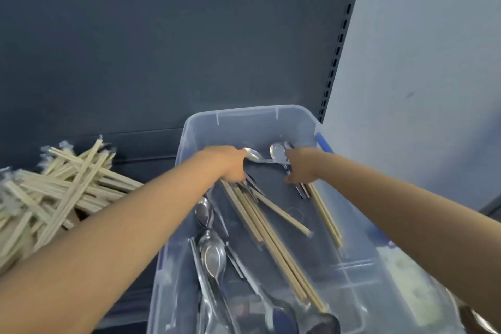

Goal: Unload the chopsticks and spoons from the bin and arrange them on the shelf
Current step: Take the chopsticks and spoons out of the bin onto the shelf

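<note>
Left grip (230,164) clutches chopsticks (244,211) | right grip (298,168) clutches two spoons (278,151) | one bin (244,111) | shelf (141,160) pile (67,192): uncountable

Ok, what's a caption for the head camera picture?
Left hand and right hand dig among spoons and chopsticks in the clear bin.

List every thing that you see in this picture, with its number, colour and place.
bin: one, clear plastic, on the shelf, right side.
handle: one, blue, on the bin's right rim.
spoons: several, silver, inside the bin.
loose chopsticks: several, tan, inside the bin.
chopstick pile: many, tan, on the shelf left of the bin.
shelf: one, dark grey, under bin and pile.
wall: one, pale grey, at right.
left hand: one, inside the bin, gripping spoons.
right hand: one, inside the bin, gripping spoons.
</note>
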{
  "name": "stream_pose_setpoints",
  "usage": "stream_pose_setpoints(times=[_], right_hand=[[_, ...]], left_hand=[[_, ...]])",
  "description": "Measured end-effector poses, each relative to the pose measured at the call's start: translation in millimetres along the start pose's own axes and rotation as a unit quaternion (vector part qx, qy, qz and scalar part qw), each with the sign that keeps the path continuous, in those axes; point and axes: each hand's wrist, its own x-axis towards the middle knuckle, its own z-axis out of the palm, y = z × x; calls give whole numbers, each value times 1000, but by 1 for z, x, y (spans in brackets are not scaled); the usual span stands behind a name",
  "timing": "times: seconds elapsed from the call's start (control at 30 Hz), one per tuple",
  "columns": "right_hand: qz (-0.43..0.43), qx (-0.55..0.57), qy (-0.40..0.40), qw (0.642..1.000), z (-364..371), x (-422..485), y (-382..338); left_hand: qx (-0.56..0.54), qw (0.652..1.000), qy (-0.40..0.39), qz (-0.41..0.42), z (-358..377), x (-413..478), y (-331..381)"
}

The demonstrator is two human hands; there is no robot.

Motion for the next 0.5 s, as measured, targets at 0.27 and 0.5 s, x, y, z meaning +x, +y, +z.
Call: stream_pose_setpoints(times=[0.27,0.5], right_hand=[[-72,10,-67,995,-4,41,-10],[-93,9,-26,995,-7,62,-18]], left_hand=[[-66,994,-85,-29,-1,24,-16],[-153,983,-50,-89,4,50,-31]])
